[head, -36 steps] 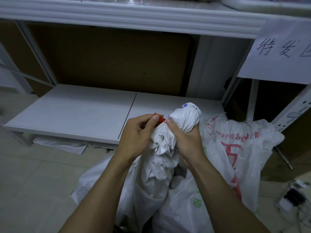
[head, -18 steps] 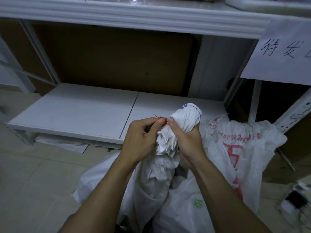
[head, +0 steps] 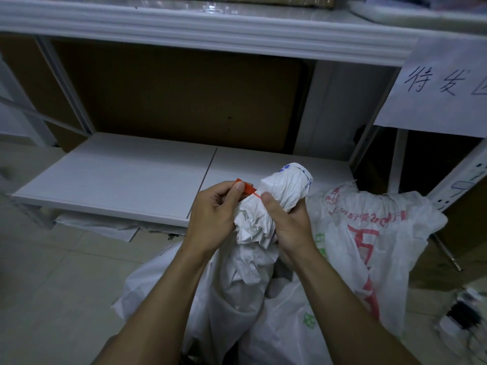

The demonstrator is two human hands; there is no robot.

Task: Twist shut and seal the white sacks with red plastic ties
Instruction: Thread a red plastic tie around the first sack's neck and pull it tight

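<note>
A white sack (head: 245, 280) stands on the floor in front of me, its neck twisted into a tight bunch (head: 286, 188) that sticks up. My right hand (head: 288, 222) is wrapped around that neck just below the bunch. My left hand (head: 214, 212) pinches the flat tab of a red plastic tie (head: 246, 188) between thumb and forefinger, and a thin red strand runs from the tab to the sack's neck. A second white sack (head: 369, 233) with red print stands open to the right.
A low white shelf board (head: 126, 180) lies straight ahead, with a brown panel (head: 179, 101) behind it and an upper shelf edge (head: 210, 30) above. A paper sign (head: 437, 83) hangs at the right. Dark small items (head: 461, 317) sit on the tiled floor at the lower right.
My left hand has pulled the red tab a little out to the left, so more of it shows. My right hand keeps its grip on the neck.
</note>
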